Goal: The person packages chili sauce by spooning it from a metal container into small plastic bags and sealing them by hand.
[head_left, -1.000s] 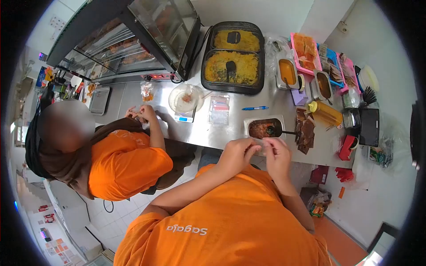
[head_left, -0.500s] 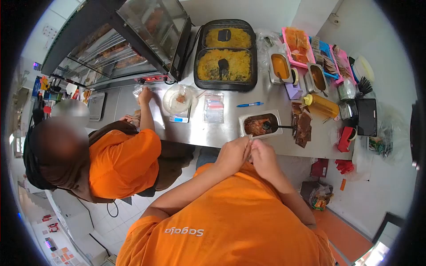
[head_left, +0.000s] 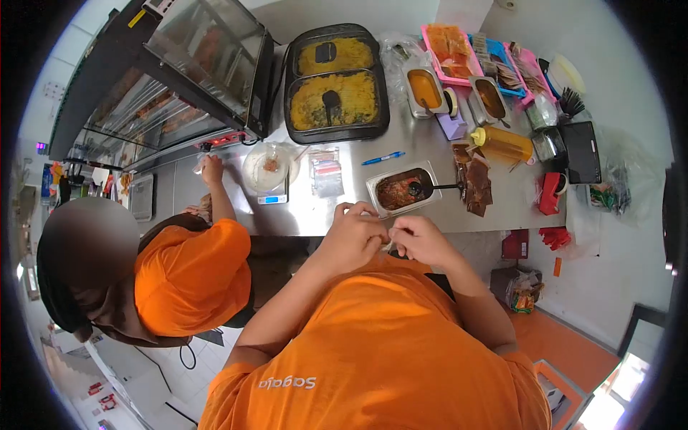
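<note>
My left hand [head_left: 352, 235] and my right hand [head_left: 421, 242] meet in front of my chest at the table's front edge. Both have bent fingers pinching a small, clear plastic bag [head_left: 388, 246]; its contents cannot be made out. Just beyond them sits a metal container [head_left: 405, 188] of reddish-brown food with a black ladle in it, the handle pointing right. Past its far side lies a blue pen [head_left: 383, 158]. To the left are small clear plastic bags [head_left: 327, 172] in a stack and a scale [head_left: 273, 198] bearing a bowl with a little food.
A co-worker in orange [head_left: 193, 276] stands at left, one hand near the glass display case [head_left: 208, 61]. A black two-part tray [head_left: 337, 86] of yellow food is at the back. Sauce containers, a yellow squeeze bottle [head_left: 505, 145], brown sheets [head_left: 474, 179] and coloured baskets fill the right.
The view has shifted, so the table's things sit further left. My hands came together around the small bag, then parted slightly. The co-worker's one hand has reached out toward the display case.
</note>
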`<state>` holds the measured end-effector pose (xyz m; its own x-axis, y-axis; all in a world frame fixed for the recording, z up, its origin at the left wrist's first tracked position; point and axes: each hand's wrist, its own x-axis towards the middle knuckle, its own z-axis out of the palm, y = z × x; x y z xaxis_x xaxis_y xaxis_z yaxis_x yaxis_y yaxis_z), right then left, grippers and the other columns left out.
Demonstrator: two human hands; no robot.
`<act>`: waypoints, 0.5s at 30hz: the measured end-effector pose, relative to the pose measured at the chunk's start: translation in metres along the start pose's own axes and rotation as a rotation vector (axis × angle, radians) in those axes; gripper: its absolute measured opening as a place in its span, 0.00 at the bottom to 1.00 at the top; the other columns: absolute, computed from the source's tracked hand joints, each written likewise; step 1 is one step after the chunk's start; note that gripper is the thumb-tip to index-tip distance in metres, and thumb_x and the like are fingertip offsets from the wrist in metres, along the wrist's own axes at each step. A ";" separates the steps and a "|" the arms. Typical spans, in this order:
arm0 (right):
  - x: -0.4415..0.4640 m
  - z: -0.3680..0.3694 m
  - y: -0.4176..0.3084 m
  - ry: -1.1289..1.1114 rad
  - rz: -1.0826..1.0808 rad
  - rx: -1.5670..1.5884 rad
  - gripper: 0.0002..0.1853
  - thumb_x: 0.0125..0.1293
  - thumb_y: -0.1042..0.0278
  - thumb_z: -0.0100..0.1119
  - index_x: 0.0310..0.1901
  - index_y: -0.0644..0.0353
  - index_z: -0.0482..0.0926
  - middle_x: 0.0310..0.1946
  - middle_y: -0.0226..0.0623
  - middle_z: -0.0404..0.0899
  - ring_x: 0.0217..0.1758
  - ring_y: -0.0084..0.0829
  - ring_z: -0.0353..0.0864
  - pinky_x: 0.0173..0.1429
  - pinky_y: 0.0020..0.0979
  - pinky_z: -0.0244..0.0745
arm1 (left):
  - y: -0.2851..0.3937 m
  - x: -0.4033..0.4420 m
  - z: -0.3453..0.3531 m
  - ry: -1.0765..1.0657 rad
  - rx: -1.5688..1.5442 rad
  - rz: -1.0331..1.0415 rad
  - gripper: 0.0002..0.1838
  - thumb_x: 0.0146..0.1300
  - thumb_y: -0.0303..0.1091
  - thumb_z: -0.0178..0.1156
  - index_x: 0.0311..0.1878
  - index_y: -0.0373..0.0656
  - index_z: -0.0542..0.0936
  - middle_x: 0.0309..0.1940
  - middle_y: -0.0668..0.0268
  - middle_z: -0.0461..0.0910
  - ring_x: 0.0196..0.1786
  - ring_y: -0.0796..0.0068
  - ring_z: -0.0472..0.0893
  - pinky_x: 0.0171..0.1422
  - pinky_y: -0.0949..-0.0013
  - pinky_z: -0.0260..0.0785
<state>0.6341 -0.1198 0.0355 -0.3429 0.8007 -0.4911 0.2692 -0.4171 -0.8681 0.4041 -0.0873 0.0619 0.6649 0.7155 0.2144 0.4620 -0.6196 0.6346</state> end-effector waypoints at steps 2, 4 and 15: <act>-0.004 -0.005 0.005 0.166 0.128 0.301 0.13 0.77 0.58 0.67 0.46 0.60 0.83 0.28 0.32 0.81 0.26 0.22 0.80 0.28 0.26 0.72 | -0.005 -0.005 -0.001 0.093 -0.084 -0.075 0.09 0.53 0.28 0.75 0.28 0.44 0.80 0.35 0.63 0.85 0.48 0.60 0.83 0.49 0.60 0.73; -0.007 -0.012 0.015 0.534 0.187 0.546 0.12 0.78 0.57 0.68 0.48 0.58 0.85 0.27 0.27 0.81 0.25 0.19 0.78 0.25 0.23 0.69 | -0.005 -0.009 -0.004 0.263 -0.202 -0.170 0.10 0.53 0.28 0.76 0.26 0.44 0.80 0.32 0.63 0.84 0.42 0.61 0.83 0.46 0.62 0.72; 0.083 -0.047 0.067 0.882 -0.323 -0.606 0.14 0.74 0.62 0.69 0.47 0.68 0.88 0.42 0.51 0.89 0.42 0.55 0.88 0.46 0.46 0.82 | -0.038 -0.039 0.042 0.293 -0.326 -0.345 0.14 0.57 0.32 0.82 0.32 0.42 0.82 0.50 0.58 0.83 0.60 0.59 0.81 0.58 0.60 0.77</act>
<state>0.6662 -0.0616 -0.0602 0.2179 0.9587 0.1830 0.7594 -0.0487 -0.6488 0.3855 -0.1055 -0.0018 0.2950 0.9477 0.1219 0.3877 -0.2353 0.8912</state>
